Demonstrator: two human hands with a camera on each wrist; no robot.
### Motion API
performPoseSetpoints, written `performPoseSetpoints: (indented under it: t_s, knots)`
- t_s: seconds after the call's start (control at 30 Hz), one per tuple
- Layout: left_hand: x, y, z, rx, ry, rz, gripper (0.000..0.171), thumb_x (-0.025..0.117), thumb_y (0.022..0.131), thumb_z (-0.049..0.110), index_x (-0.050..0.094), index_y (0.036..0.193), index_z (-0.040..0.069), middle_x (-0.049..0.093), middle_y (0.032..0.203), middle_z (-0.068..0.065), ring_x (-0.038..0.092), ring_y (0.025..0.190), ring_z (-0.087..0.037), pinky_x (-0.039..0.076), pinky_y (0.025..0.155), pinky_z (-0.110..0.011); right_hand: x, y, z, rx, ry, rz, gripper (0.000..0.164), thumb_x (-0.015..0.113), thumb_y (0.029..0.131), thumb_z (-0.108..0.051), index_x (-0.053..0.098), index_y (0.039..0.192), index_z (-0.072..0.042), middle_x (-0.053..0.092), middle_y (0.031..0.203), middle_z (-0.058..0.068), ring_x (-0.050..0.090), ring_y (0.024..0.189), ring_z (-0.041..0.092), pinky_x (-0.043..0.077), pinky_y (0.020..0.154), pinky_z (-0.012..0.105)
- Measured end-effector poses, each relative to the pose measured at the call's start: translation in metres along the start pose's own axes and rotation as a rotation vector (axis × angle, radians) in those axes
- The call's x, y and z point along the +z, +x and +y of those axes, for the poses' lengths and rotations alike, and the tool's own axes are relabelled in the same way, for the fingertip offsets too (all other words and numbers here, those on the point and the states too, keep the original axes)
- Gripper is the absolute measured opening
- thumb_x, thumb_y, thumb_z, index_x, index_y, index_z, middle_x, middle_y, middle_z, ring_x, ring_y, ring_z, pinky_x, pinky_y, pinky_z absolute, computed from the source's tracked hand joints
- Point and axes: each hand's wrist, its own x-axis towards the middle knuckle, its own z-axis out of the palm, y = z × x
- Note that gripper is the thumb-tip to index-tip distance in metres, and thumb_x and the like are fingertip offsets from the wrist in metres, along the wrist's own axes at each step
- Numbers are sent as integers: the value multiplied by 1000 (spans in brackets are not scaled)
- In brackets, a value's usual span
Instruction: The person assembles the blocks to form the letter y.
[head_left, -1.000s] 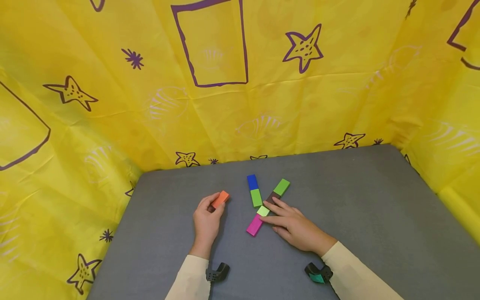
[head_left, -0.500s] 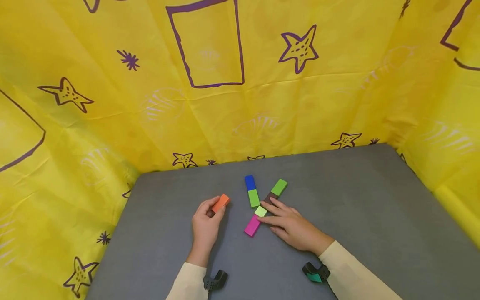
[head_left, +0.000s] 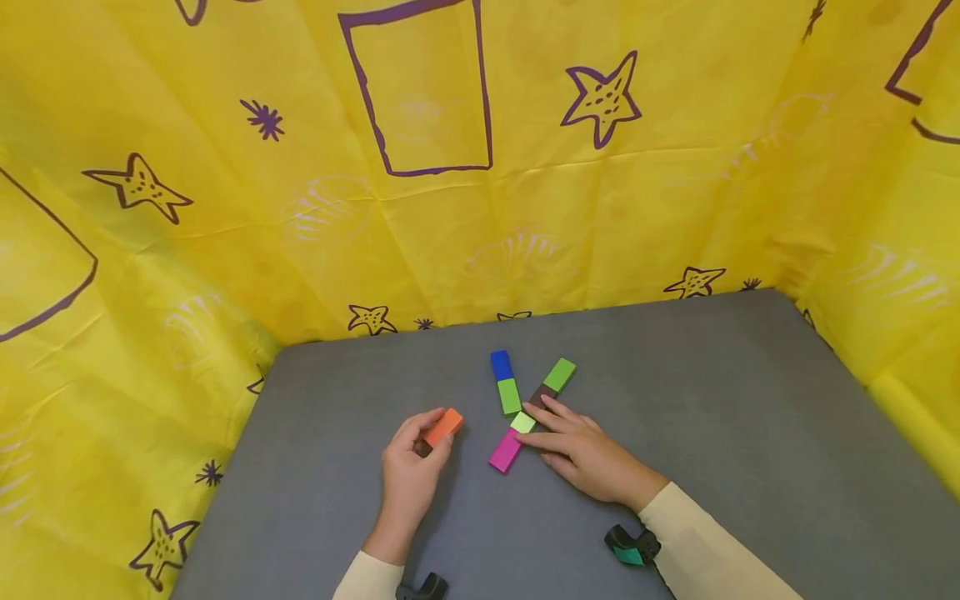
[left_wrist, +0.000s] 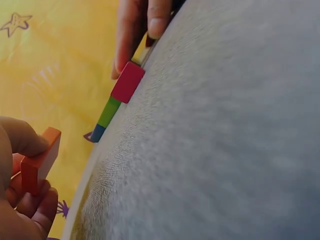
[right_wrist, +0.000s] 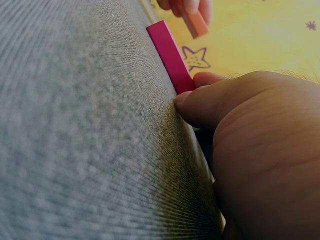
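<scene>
My left hand pinches an orange block between thumb and fingers. In the left wrist view the orange block is raised off the table. To its right, my right hand rests with extended fingers on a row of blocks lying on the table. The row has a magenta block, a pale green block, a dark brown block and a green block. A second green block and a blue block branch off towards the upper left. Fingers partly cover the brown block.
A grey cloth-covered table lies under the hands. Yellow fabric with starfish and shell drawings hangs behind it and on both sides. A dark wrist strap is on the right sleeve.
My left hand, still pinching the orange block, has moved down the view, closer to my body. My right hand and the blocks on the table stay in place.
</scene>
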Motion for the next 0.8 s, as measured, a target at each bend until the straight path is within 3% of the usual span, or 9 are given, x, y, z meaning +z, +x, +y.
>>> performPoseSetpoints:
  t_s: [0.23, 0.47, 0.63, 0.8]
  knots:
    - [-6, -21, 3, 42, 71, -51, 45, 86, 83, -13, 82, 122, 9, 77, 117, 2, 71, 97, -22, 55, 79, -25, -1, 0, -1, 2, 1, 0, 48, 71, 108, -16, 66, 154, -30, 37, 174, 1, 20, 163, 34, 33, 114, 74]
    - [3, -40, 5, 94, 122, -97, 48, 90, 78, -11, 82, 119, 12, 77, 114, 6, 70, 95, -18, 54, 80, -25, 0, -2, 1, 5, 8, 11, 48, 71, 108, -16, 66, 154, -31, 38, 174, 1, 20, 163, 35, 33, 114, 75]
    - [8, -51, 9, 66, 144, -122, 49, 91, 78, -10, 82, 119, 15, 76, 114, 9, 70, 104, -16, 53, 90, -25, 1, -1, 1, 7, 1, 3, 49, 71, 108, -17, 65, 155, -32, 37, 174, 0, 19, 163, 34, 33, 114, 74]
    - [11, -57, 11, 47, 198, -136, 46, 92, 78, -8, 82, 117, 14, 76, 113, 10, 69, 104, -15, 54, 90, -31, 2, 1, 1, 7, -2, 6, 49, 72, 108, -17, 66, 154, -32, 37, 174, 0, 19, 163, 33, 33, 114, 74]
